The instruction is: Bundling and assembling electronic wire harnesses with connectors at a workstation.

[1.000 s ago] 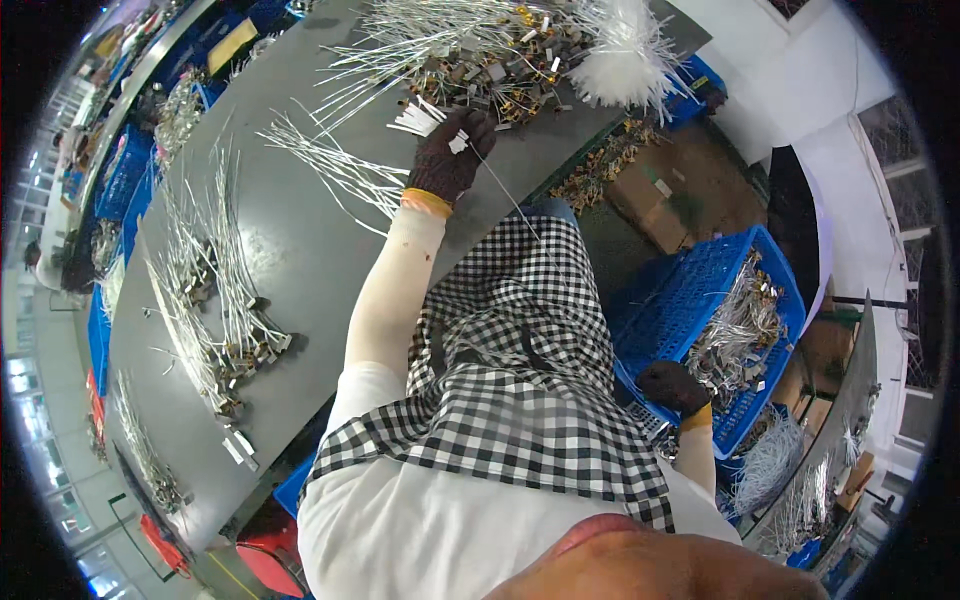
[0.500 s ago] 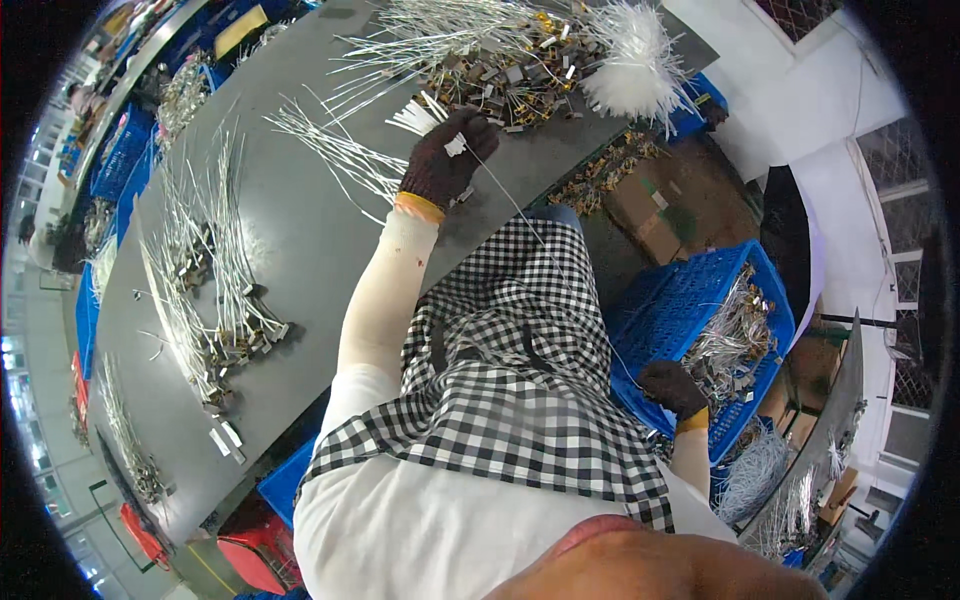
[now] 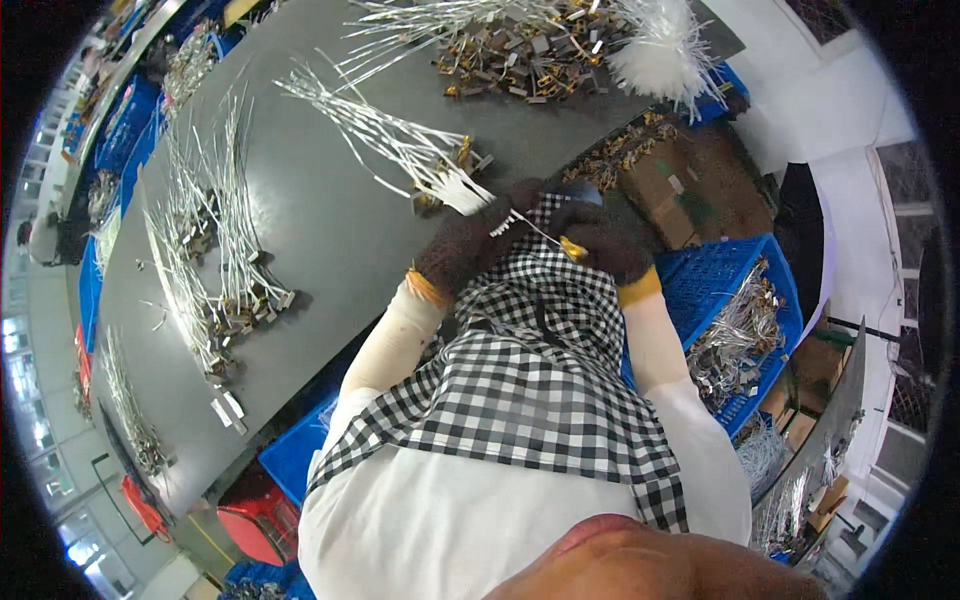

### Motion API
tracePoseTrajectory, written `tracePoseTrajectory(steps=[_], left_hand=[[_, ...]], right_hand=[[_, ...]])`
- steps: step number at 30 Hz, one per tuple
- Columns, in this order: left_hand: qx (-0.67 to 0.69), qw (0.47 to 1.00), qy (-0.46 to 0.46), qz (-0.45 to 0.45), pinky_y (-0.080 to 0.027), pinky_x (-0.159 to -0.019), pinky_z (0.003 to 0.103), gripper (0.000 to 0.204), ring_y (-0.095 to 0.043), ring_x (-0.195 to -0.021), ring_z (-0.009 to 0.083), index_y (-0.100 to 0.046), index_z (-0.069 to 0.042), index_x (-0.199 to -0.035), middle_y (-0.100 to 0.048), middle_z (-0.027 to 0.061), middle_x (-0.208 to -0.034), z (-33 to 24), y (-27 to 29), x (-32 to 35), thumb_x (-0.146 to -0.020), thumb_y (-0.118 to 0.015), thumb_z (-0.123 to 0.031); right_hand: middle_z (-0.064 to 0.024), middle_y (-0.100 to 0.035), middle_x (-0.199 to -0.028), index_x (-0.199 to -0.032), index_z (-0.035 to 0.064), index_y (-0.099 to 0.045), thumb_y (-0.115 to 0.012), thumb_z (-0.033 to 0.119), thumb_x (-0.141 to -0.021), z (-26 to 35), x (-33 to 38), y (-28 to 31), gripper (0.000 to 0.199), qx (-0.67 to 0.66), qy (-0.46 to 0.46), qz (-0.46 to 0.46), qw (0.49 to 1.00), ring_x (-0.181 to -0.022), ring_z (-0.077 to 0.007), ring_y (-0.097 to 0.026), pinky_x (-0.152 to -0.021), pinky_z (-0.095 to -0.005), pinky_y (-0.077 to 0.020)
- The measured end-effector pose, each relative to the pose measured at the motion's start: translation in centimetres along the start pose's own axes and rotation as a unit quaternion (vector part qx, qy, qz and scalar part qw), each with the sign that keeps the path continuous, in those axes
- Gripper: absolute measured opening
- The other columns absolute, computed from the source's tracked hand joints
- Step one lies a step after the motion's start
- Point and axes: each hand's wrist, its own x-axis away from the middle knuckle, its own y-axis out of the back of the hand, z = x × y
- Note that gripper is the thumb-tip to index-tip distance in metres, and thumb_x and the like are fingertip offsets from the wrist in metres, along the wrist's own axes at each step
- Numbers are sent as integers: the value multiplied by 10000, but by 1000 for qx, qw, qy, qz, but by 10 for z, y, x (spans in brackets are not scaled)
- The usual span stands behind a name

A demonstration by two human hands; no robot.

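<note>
In a dark knit glove, my left hand (image 3: 475,240) is closed round a fanned bundle of thin white tubes (image 3: 455,190) at the table's near edge, above my lap. My right hand (image 3: 610,238), gloved the same way, is close beside it on the right. Its fingers pinch a small yellow-ended part (image 3: 573,248). A thin wire (image 3: 538,229) runs from that part to the tubes in my left hand. Just beyond the tubes, silvery-white wires (image 3: 370,125) with yellow and dark ends lie loosely together on the table.
A grey table (image 3: 330,240) spreads ahead and left, with wire bundles (image 3: 225,250) along its left. At the back lie a heap of dark-and-yellow parts (image 3: 530,55) and a white tuft of strands (image 3: 665,60). A blue basket (image 3: 690,290) of wired parts stands at my right.
My right hand has come up from the blue basket to beside my left hand. My left hand has moved nearer to me with the tubes, and the span of wire between the hands is much shorter.
</note>
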Motion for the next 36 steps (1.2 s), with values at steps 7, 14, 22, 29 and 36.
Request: tracePoseTrajectory(steps=[7,14,22,29,36], left_hand=[[-261,958,-41,-106,-477,-933,362,370,-603,-1098,277,-537,-35,-1314,-608,171,-1245,11,22,21,-950,-541,-99],[-421,899,-52,-111,-516,-698,386,302,-666,-838,298,-661,-37,-1104,-683,152,-989,-1,51,13,-809,-604,-69],[-201,944,-18,-260,-516,-776,274,270,-646,-879,164,-621,-1,-1190,-684,107,-1003,87,111,13,-972,-544,-139],[216,894,150,-362,-517,-636,298,245,-633,-751,157,-623,-25,-1144,-660,66,-886,33,117,38,-960,-593,-184],[-104,971,57,-210,-551,-747,306,327,-649,-863,193,-576,-58,-1279,-667,120,-1059,20,78,-3,-955,-550,-21]], right_hand=[[-67,-665,-1028,-1153,45,-657,-662,248,-909,6,-79,-54,318,-147,-18,-20,989,-874,-130,-597,-748,-313,-501],[-187,-603,-1259,-1331,81,-571,-686,1,-750,32,-107,-61,597,-75,73,-24,994,-1140,-292,-612,-912,-332,-498],[-166,-631,-1195,-1234,58,-622,-662,107,-841,25,-165,-68,398,-116,-164,7,980,-1056,-289,-634,-876,-344,-510],[-232,-621,-1170,-1204,58,-620,-600,256,-898,-49,-171,14,365,297,-190,-243,904,-1072,-397,-607,-913,-467,-491],[-177,-481,-1378,-1291,120,-570,-616,324,-887,-82,-207,65,454,608,-47,-352,710,-1194,-407,-513,-1000,-555,-413]])
